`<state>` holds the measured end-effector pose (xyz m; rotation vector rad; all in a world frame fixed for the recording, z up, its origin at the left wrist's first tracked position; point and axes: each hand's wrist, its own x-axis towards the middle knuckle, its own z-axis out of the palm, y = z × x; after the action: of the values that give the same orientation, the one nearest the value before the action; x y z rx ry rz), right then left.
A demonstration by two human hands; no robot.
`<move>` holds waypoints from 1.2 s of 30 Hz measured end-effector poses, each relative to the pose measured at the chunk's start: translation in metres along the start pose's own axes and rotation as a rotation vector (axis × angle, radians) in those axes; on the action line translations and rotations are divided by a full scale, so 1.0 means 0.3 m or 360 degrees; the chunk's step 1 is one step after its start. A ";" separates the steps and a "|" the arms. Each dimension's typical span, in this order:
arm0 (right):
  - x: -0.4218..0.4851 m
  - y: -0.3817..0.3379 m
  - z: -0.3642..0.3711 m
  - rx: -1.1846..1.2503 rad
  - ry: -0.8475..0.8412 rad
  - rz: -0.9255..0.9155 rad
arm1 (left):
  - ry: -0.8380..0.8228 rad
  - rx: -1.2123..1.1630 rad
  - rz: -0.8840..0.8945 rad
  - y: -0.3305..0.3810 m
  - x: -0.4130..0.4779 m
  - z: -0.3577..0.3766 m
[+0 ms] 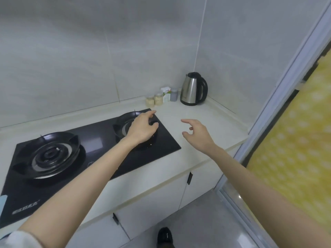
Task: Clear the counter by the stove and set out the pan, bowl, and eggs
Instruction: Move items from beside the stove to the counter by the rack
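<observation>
Faintly, stove logo (26,206) blurred, carton (166,94) print illegible, left hand (143,128) over burner (124,116)

I'm looking into a home kitchen. A black two-burner gas stove (89,154) is set into a pale counter (197,122). Grey tiled walls (71,59) meet at the counter's far right corner, where a steel electric kettle (192,89) stands beside small jars (154,101) and a carton (166,94). White cabinet doors (161,197) with dark handles sit below the counter's front edge.
</observation>
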<state>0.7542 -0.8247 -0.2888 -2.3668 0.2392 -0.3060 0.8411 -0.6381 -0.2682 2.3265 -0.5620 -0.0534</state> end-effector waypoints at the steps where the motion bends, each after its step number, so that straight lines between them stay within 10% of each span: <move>1: 0.064 0.023 0.001 -0.0009 -0.0006 -0.0001 | 0.0004 -0.0011 -0.0004 -0.007 0.065 0.018; 36: 1.786 0.485 0.400 -0.0426 -0.0788 -0.0639 | 0.0175 -0.0059 -0.0845 -0.381 1.425 0.380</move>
<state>1.2876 -0.9897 -0.3930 -2.6544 -0.4590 0.1441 1.2484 -0.8150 -0.3761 2.3633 0.1200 -0.1808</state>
